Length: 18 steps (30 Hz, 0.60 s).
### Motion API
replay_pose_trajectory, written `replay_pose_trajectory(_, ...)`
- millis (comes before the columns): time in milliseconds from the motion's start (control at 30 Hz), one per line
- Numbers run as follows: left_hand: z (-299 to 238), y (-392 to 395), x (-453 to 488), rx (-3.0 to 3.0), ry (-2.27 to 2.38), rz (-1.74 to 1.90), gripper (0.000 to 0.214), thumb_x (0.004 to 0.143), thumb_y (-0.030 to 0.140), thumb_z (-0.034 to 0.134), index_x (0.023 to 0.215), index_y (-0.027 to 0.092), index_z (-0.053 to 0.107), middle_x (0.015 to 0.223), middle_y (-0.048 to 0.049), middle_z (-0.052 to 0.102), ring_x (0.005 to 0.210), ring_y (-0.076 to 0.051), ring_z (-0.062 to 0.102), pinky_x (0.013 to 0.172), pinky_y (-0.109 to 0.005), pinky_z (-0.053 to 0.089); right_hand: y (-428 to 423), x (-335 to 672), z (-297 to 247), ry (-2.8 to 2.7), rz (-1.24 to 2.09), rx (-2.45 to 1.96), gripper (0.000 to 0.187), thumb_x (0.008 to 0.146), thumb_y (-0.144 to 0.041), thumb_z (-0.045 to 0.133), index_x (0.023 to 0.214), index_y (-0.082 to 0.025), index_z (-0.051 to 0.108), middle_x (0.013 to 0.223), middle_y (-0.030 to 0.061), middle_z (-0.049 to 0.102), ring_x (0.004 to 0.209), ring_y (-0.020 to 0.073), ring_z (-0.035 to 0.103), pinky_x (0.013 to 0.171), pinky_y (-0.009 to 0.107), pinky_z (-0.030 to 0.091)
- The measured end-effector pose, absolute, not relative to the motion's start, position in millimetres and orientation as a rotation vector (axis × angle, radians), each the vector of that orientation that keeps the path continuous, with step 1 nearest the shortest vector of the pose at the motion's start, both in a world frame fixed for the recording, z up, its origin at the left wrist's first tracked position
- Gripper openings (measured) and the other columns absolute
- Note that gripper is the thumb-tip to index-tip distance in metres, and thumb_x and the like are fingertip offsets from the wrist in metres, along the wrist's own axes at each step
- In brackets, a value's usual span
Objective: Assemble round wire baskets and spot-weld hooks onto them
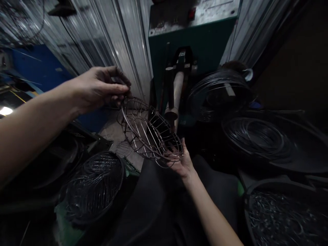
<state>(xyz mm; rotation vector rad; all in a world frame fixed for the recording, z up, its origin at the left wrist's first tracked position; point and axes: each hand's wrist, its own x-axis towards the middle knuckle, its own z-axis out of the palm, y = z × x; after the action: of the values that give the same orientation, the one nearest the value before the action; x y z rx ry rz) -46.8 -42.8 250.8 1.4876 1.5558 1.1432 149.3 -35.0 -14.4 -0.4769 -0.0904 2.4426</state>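
dim; white glare far left; edges stretched

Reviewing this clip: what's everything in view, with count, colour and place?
Basket: 1, brown-grey wire, centre
Machine: 1, green, top centre
Switch: 1, red, on the machine
Rods: 2, one pale, one dark, machine front
Coils: at least 2, dark grey, right
Tub: 1, black, bottom right
Small parts: many, grey, inside that tub
Wire pieces: many, grey, lower left
Wall: 1, grey, behind
Shadowed areas: unreadable
Left hand: 1, bare, basket's upper-left rim
Right hand: 1, bare, basket's lower-right side
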Motion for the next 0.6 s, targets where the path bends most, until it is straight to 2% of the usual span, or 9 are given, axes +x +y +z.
replay_pose_trajectory(200,272.0,-22.9,-9.1,1.643,1.604,0.881,0.021,0.077,-0.001,0.054,0.097,-0.001,0.058,0.056,0.0073,0.062,0.047,-0.007,0.063,0.048,-0.015,0.048,-36.7,143.1,-15.5,0.050,2.383,-0.435,0.060,0.065,-0.071,0.060,0.099,-0.022,0.055,0.093,0.0063,0.067,0.080,0.0228,0.064,0.069,0.041,0.052)
replay_pose_trajectory(367,271.0,-21.5,-4.5,1.658,1.567,0.839,0.031,0.078,0.001,0.049,0.108,-0.005,0.051,0.061,0.0074,0.061,0.057,-0.012,0.067,0.052,-0.020,0.046,-33.4,162.0,-7.1,0.074,2.315,-0.489,0.056,0.069,-0.068,0.060,0.103,-0.024,0.051,0.095,0.0069,0.065,0.083,0.0246,0.064,0.072,0.046,0.052)
replay_pose_trajectory(467,263.2,-19.9,-21.2,1.602,1.542,0.940,0.027,0.077,-0.004,0.052,0.104,-0.005,0.054,0.063,0.0047,0.063,0.057,-0.009,0.067,0.055,-0.019,0.049,-28.4,169.8,3.8,0.059,2.264,-0.557,0.049,0.074,-0.064,0.058,0.101,-0.024,0.050,0.094,0.0067,0.065,0.076,0.0221,0.064,0.067,0.043,0.054)
replay_pose_trajectory(600,253.5,-18.1,-41.4,1.502,1.605,1.044,0.015,0.076,-0.007,0.055,0.088,0.001,0.058,0.058,0.0016,0.063,0.049,-0.008,0.063,0.047,-0.015,0.050,-20.0,171.0,13.6,0.031,2.235,-0.610,0.044,0.077,-0.062,0.056,0.098,-0.024,0.051,0.090,0.0061,0.065,0.063,0.0178,0.062,0.059,0.037,0.055)
